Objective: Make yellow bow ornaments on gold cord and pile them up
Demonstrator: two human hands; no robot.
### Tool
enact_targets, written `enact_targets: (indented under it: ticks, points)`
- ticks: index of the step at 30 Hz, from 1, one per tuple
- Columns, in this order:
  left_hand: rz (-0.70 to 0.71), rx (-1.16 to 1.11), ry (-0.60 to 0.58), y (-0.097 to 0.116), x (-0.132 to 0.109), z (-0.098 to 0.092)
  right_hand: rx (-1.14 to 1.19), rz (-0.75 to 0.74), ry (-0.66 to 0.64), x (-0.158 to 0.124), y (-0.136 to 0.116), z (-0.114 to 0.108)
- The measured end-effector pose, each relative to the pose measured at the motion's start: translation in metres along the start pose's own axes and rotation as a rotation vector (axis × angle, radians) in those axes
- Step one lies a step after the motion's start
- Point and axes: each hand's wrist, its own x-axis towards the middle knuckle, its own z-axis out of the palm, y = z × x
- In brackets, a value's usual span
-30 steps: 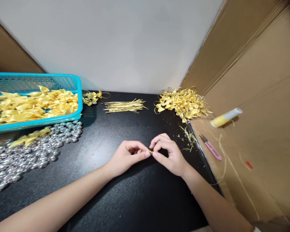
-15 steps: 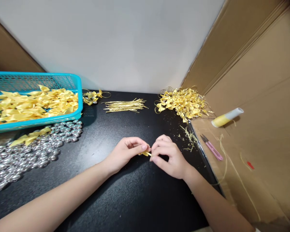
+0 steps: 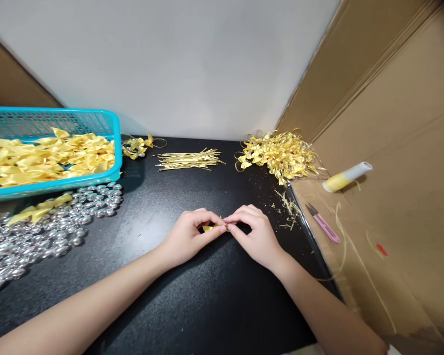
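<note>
Both hands meet over the middle of the black table (image 3: 163, 207). My left hand (image 3: 192, 234) is closed in a pinch around a small yellow ribbon bow (image 3: 208, 228), most of which the fingers hide. Thumb and forefinger of my right hand (image 3: 255, 234) are pinched together at the left fingertips. What the right fingers grip there is too small and covered to make out. Gold wire ties (image 3: 188, 159) lie in a bundle beyond the hands. A heap of yellow bows with gold loops (image 3: 281, 155) sits at the back right.
At left stands a turquoise basket (image 3: 119, 143) of yellow bows, with silver beads (image 3: 52, 241) in front. A few looped bows (image 3: 136, 147) lie beside it. Pink thread snips (image 3: 323, 224), a thread spool (image 3: 346, 177) and wire clippings (image 3: 289, 207) are at right.
My right fingers have moved slightly left and closed against the left fingertips. The pale strip that showed between the hands is now covered, and the bow has shifted left within my left hand.
</note>
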Motion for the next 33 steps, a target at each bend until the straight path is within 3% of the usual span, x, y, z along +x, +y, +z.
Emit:
enact_targets:
  ticks: [14, 22, 25, 33]
  points:
    - [0.088, 0.062, -0.012, -0.0022, 0.0043, -0.0035, -0.158, 0.005, -0.054, -0.0006, 0.0018, 0.0053]
    - [-0.073, -0.012, -0.020, -0.0017, 0.0063, -0.0043, -0.164, -0.006, -0.033, -0.0007, 0.0010, 0.0069]
    - [-0.156, -0.033, 0.035, -0.0020, 0.0062, -0.0024, -0.175, -0.001, -0.016, -0.0007, 0.0007, 0.0084]
    - [-0.209, -0.259, 0.169, -0.0039, 0.0045, 0.0037, -0.176, 0.028, 0.016, -0.0010, 0.0010, 0.0104]
